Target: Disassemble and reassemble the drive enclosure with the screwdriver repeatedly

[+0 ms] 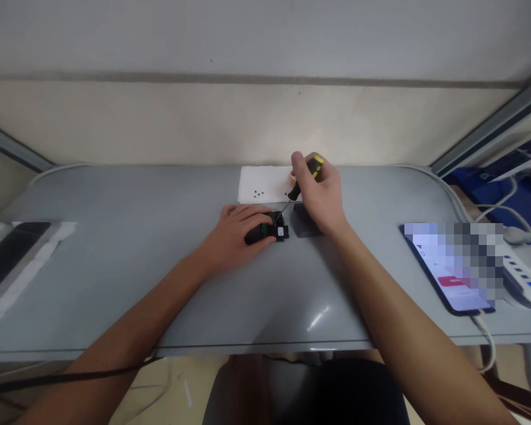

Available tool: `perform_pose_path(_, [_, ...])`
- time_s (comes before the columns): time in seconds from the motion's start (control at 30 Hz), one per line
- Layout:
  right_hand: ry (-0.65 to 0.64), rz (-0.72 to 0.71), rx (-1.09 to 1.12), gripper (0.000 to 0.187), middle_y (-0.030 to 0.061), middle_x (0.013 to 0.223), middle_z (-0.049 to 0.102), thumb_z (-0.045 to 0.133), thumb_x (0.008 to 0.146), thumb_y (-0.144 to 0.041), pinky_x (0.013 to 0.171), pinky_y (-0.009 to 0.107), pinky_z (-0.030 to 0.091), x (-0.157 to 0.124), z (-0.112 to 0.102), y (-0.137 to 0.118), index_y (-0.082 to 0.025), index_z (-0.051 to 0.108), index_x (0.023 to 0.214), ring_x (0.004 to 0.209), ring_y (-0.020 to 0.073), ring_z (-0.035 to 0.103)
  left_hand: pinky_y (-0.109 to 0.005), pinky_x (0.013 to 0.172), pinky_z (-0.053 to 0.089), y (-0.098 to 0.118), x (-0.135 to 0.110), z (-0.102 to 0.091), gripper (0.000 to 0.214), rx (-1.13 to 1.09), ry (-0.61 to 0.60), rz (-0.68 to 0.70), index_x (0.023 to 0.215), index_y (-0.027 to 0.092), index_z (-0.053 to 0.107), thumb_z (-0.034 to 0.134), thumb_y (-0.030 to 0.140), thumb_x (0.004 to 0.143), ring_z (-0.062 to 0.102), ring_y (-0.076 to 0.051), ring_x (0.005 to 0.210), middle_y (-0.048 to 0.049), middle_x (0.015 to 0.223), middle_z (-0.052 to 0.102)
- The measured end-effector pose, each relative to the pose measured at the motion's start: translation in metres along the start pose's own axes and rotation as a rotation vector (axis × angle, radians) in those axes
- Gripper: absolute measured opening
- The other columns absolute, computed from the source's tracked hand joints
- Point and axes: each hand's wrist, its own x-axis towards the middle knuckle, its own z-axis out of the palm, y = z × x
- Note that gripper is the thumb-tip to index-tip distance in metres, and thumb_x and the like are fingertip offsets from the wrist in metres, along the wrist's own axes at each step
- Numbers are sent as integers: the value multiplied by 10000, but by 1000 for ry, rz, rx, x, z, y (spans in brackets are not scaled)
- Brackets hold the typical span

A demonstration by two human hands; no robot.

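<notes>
At the middle of the grey table (115, 265), the left hand (234, 233) presses down on a small black device (268, 231), gripping it. The right hand (321, 195), just right of it, grasps a black-and-yellow screwdriver (307, 177), its tip touching the device's far end.

The left grip (236, 230) covered most of the small black device (278, 231). The right grip (321, 198) hid much of the screwdriver (294, 191) handle and part of the dark block (301, 228). The specks (257, 193) on the paper (248, 177) were too small to identify. The phone (451, 277) screen was pixelated, and the frame's left edge cut off a dark slab (9, 254).
</notes>
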Motion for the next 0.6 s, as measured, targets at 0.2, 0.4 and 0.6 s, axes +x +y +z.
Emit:
perform_pose_path(0.2, [189,-216,-214,533,-14,680,518,564,958,-747,597,302,415,0,-7,3,-261,537,740,657,145,507,-507,1171,349,0,-1,0,272,11,-6,25,1216,292,714,598,478,1056,632,-285,1338,-69,1473,691])
perform_pose_path(0.4, [435,-257,-352,524,-13,719,511,475,1006,-723,627,308,410,11,-24,6,-261,504,759,684,148,496,-535,1191,352,-3,0,1,261,-73,-1,-7,1180,279,715,649,466,1011,629,-296,1361,-66,1461,697])
perform_pose_path(0.6, [428,-231,-405,530,-12,711,493,443,1001,-754,614,302,419,11,-27,15,-273,512,789,705,160,540,-490,1162,455,-7,3,-5,276,-160,222,-19,1056,249,726,480,371,1084,672,-246,1241,-65,1272,767])
